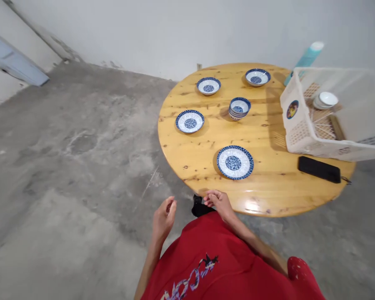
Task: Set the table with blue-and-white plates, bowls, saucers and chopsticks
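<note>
My left hand (164, 216) hangs over the concrete floor just left of the round wooden table (268, 196), fingers loosely curled, holding nothing. My right hand (218, 202) rests at the table's near edge, fingers curled, empty as far as I can see. The nearest blue-and-white plate (235, 162) lies just beyond my right hand. Three more plates sit at left (189, 121), back left (208, 86) and back (258, 77). A stack of blue-and-white bowls (239, 108) stands in the middle.
A white plastic basket (303, 137) on the table's right side holds white dishes (325, 100) and chopsticks. A black phone (319, 169) lies in front of it. A teal bottle (306, 58) stands behind the basket. A grey wall runs behind the table.
</note>
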Available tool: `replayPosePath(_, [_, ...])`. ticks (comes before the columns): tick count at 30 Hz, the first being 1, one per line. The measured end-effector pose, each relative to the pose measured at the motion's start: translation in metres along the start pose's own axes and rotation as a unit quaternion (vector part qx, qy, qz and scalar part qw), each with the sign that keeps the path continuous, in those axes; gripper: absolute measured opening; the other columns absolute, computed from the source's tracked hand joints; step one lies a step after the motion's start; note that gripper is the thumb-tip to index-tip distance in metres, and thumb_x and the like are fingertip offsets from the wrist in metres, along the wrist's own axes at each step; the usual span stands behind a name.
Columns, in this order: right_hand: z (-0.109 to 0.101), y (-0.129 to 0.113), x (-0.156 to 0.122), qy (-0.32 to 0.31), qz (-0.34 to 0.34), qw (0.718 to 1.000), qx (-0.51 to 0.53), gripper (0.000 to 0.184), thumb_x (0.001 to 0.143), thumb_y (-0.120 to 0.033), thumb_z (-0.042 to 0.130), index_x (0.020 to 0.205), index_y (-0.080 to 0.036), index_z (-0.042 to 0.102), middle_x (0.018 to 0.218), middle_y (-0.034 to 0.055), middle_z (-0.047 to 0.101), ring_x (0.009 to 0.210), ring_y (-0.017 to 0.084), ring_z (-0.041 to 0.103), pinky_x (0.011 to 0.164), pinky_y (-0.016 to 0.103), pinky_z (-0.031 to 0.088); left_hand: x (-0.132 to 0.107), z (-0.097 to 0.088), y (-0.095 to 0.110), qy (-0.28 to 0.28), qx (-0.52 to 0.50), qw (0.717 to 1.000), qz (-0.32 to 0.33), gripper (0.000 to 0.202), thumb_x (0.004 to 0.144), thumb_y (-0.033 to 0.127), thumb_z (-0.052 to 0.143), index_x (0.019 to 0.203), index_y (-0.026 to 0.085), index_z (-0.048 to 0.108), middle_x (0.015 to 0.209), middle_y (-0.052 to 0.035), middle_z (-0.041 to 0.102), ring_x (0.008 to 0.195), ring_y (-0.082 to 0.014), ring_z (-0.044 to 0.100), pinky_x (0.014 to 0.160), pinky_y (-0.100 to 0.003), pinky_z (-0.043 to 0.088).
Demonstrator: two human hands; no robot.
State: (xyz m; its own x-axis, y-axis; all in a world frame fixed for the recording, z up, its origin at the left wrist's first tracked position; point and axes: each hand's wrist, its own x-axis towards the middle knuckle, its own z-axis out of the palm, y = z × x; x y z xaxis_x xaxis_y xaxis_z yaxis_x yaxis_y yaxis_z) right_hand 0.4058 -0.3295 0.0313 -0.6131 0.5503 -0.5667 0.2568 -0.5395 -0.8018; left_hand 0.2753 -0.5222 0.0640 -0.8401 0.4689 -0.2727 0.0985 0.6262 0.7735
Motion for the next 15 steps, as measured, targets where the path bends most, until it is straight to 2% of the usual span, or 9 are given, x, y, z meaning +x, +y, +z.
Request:
replayPosePath(3, [0.015, -0.019, 0.028, 0.017, -0.006, 1.000, 0.016, 0.041, 0.065, -0.051, 0.071, 0.087, -0.017, 0.066, 0.071, 0.0038, 0.071, 0.058, 0.015, 0.065, 0.053, 0.024, 0.048, 0.034, -0.013, 0.006, -0.012, 0.022, 1.000, -0.008, 0.039, 0.085, 0.050, 0.053, 0.106, 0.021, 0.066, 0.104, -0.0089, 0.076, 0.095, -0.0237, 0.072, 0.090, -0.036, 0.054])
replayPosePath(7, [0.021, -0.035, 0.055, 0.042, -0.031, 0.999, 0.014, 0.042, 0.065, -0.053, 0.071, 0.084, -0.016, 0.067, 0.071, 0.0052, 0.071, 0.058, 0.015, 0.064, 0.055, 0.026, 0.050, 0.068, -0.016, 0.021, -0.029, 0.024, 0.999, 0.007, 0.038, 0.086, 0.048, 0.052, 0.109, 0.021, 0.067, 0.106, -0.0092, 0.075, 0.095, -0.0231, 0.072, 0.088, -0.034, 0.054])
replayPosePath(11, [0.021, -0.046, 0.066, 0.046, -0.048, 0.998, 0.019, 0.041, 0.067, -0.053, 0.070, 0.083, -0.016, 0.067, 0.072, 0.0061, 0.072, 0.058, 0.016, 0.064, 0.056, 0.027, 0.050, 0.096, -0.010, 0.035, -0.071, 0.032, 0.997, 0.030, 0.038, 0.089, 0.049, 0.051, 0.110, 0.021, 0.067, 0.108, -0.0094, 0.075, 0.098, -0.0235, 0.071, 0.089, -0.035, 0.054])
replayPosePath(15, [0.021, -0.053, 0.062, 0.097, -0.058, 0.993, 0.044, 0.037, 0.069, -0.050, 0.069, 0.084, -0.017, 0.067, 0.073, 0.0061, 0.072, 0.060, 0.017, 0.065, 0.056, 0.027, 0.050, 0.132, -0.008, 0.051, -0.131, 0.044, 0.987, 0.081, 0.037, 0.090, 0.049, 0.051, 0.106, 0.020, 0.068, 0.107, -0.0093, 0.075, 0.101, -0.0249, 0.070, 0.093, -0.038, 0.053])
